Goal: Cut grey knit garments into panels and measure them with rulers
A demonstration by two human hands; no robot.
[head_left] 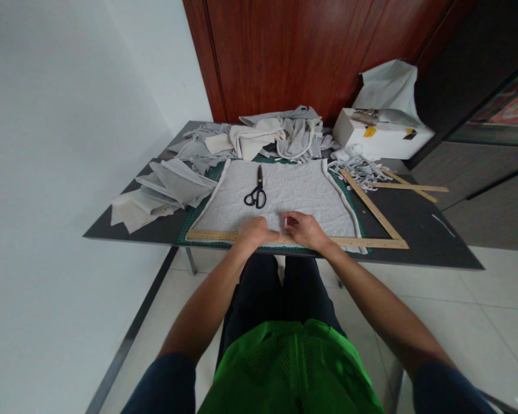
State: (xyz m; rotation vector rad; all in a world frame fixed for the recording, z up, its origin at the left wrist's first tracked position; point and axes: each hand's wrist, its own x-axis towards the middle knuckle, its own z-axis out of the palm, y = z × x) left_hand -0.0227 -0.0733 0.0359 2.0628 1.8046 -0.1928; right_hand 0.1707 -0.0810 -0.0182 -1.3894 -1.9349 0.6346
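Note:
A grey piece of fabric [300, 187] with pale edge bands lies spread on a green cutting mat [193, 217]. Along its near edge runs the long arm of a wooden L-square [366, 242]. My left hand [255, 232] presses down on this arm, thumb stretched to the right. Just right of it, my right hand [305, 231] is closed in a pinch over the ruler, with a small pale piece [285, 221] between thumb and fingers; its exact kind is too small to make out. Black-handled scissors [259, 192] lie on the fabric beyond my hands, blades pointing away.
Folded grey cloth [172, 184] lies at the left, and heaped fabric [259, 135] along the back. At the right are fabric scraps [358, 164], crossed wooden rulers [414, 187] and a white box [384, 138]. The dark table's [431, 247] near edge is at my legs.

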